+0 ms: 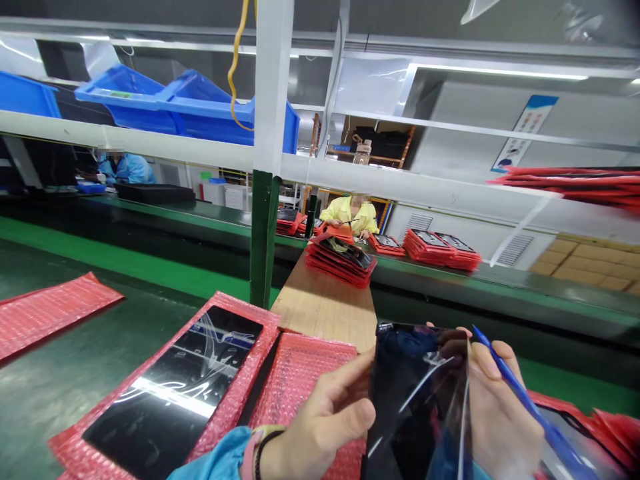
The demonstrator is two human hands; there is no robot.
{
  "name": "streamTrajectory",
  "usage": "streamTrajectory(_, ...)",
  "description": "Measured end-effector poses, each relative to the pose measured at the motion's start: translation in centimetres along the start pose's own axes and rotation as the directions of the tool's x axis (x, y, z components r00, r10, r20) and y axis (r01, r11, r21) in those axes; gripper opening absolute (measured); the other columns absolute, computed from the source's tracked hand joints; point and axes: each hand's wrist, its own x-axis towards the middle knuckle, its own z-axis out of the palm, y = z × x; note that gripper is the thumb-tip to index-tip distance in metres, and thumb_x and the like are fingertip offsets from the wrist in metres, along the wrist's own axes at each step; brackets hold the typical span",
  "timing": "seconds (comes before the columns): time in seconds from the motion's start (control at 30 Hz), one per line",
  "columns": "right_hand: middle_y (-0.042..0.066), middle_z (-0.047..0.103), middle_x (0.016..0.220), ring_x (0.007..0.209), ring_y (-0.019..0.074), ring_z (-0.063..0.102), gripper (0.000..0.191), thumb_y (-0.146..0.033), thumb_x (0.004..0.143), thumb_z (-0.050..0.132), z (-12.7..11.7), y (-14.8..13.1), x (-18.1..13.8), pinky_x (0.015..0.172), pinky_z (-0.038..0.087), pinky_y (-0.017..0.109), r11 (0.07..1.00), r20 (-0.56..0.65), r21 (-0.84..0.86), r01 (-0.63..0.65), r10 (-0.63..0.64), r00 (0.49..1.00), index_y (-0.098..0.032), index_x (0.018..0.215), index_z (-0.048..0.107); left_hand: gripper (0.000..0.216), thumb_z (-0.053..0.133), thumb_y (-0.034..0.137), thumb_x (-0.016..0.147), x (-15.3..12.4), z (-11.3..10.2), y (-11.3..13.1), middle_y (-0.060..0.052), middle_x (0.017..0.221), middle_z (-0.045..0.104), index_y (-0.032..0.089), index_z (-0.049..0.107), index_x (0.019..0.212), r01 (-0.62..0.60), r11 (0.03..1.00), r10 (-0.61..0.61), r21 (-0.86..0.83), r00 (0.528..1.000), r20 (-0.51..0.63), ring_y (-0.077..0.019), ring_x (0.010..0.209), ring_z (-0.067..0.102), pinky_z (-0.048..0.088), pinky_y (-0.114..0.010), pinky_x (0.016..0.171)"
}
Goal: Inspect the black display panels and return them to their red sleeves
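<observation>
A glossy black screen panel point(417, 400) with clear film on its face is held up, tilted, in front of me. My left hand point(323, 420) grips its left edge, thumb at the front. On the right edge my right hand point(505, 413) is closed, fingers partly hidden behind the panel. That hand also has a blue pen-like tool point(523, 397), its pointed tip upward. Left of my hands, another black screen panel point(175, 393) lies on a red bubble-wrap bag point(65, 443). A further red bubble-wrap bag point(295, 367) sits beneath my left hand.
A wooden board point(325, 303) bridges to the far bench, carrying a stack of red-wrapped panels point(343, 263). A green-and-white post point(265, 233) rises ahead. Blue bins point(210, 113) rest on the overhead shelf. A person in yellow point(350, 213) sits opposite. Red bags point(50, 310) lie left.
</observation>
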Motion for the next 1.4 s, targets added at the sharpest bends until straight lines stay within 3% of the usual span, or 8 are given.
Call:
streamTrajectory(0.13,-0.004,0.049,0.074,0.126,0.025,0.046,0.037,-0.011,0.062,0.075,0.8,-0.8,-0.7,0.112,0.034,0.052,0.996,0.042,0.032,0.078,-0.079,0.996,-0.031,0.091,0.062,0.051,0.06,0.042,0.088,-0.4,0.0,0.3,-0.006,0.138,0.058,0.031,0.051,0.137,0.017,0.999,-0.018,0.032,0.999,0.03,-0.0304,0.135,0.042,0.037,-0.041,0.105)
streamTrajectory(0.3,-0.003,0.062,0.123,0.134,0.0259,0.042,0.049,-0.008,0.07,0.073,1.4,-1.4,-1.7,0.106,0.038,0.056,0.987,0.107,-0.02,0.159,-0.156,0.982,-0.035,0.107,0.057,0.048,0.059,0.042,0.088,-1.1,0.0,0.6,-0.006,0.136,0.059,0.03,0.055,0.135,0.014,0.997,-0.016,0.071,1.0,0.016,-0.0309,0.134,0.043,0.039,-0.04,0.104)
streamTrajectory(0.67,-0.006,0.051,0.143,0.122,0.0218,0.056,0.046,-0.018,0.071,0.075,1.4,-1.7,-3.0,0.065,0.051,0.023,0.998,0.125,-0.03,-0.062,0.065,0.99,-0.039,0.108,0.056,0.054,0.058,0.046,0.088,-2.7,1.2,2.1,-0.009,0.137,0.058,0.025,0.054,0.137,0.047,0.987,-0.055,0.156,0.997,0.05,-0.0337,0.136,0.04,0.025,-0.047,0.114)
streamTrajectory(0.87,-0.002,0.063,0.132,0.131,0.0186,0.046,0.037,-0.03,0.066,0.081,0.2,-0.9,-2.7,0.093,0.044,0.026,0.968,0.098,-0.21,-0.139,0.162,0.982,-0.031,0.095,0.057,0.042,0.051,0.04,0.093,-4.1,-0.1,1.9,-0.008,0.139,0.057,0.026,0.058,0.132,0.114,0.961,-0.066,0.252,0.98,-0.19,-0.0292,0.132,0.046,0.032,-0.044,0.111)
streamTrajectory(0.97,-0.001,0.066,0.127,0.129,0.0206,0.049,0.038,-0.033,0.066,0.081,0.0,1.5,-2.8,0.105,0.037,0.035,0.939,0.131,-0.257,-0.227,0.266,0.955,-0.03,0.093,0.054,0.044,0.052,0.041,0.091,-5.7,-2.9,1.4,-0.01,0.143,0.053,0.023,0.057,0.132,0.199,0.938,-0.063,0.284,0.903,-0.426,-0.0282,0.132,0.046,0.036,-0.043,0.108)
streamTrajectory(1.13,0.003,0.071,0.115,0.118,0.0262,0.058,0.033,-0.034,0.064,0.078,0.2,7.9,-2.9,0.103,0.04,0.043,0.906,0.179,-0.296,-0.302,0.363,0.914,-0.027,0.085,0.055,0.062,0.073,0.034,0.069,-9.7,-8.4,0.5,-0.014,0.144,0.047,0.015,0.055,0.126,0.504,0.809,-0.117,0.304,0.644,-0.756,-0.0261,0.135,0.039,0.024,-0.033,0.113)
streamTrajectory(1.27,0.006,0.073,0.106,0.116,0.0284,0.059,0.027,-0.035,0.064,0.075,0.5,12.4,-3.7,0.105,0.036,0.046,0.911,0.198,-0.319,-0.263,0.335,0.921,-0.024,0.082,0.058,0.059,0.074,0.024,0.059,-11.6,-9.9,0.1,-0.012,0.119,0.061,0.015,0.057,0.115,0.625,0.764,-0.279,0.157,0.541,-0.793,-0.0251,0.105,0.059,0.042,-0.034,0.09)
streamTrajectory(1.4,0.008,0.07,0.106,0.115,0.0303,0.06,0.03,-0.037,0.066,0.07,0.4,14.8,-5.0,0.107,0.033,0.051,0.92,0.224,-0.35,-0.179,0.267,0.937,-0.024,0.09,0.058,0.055,0.072,0.021,0.059,-11.7,-9.8,0.0,-0.004,0.098,0.059,0.017,0.055,0.111,0.66,0.748,-0.356,0.074,0.494,-0.793,-0.0152,0.077,0.058,0.04,-0.028,0.066)
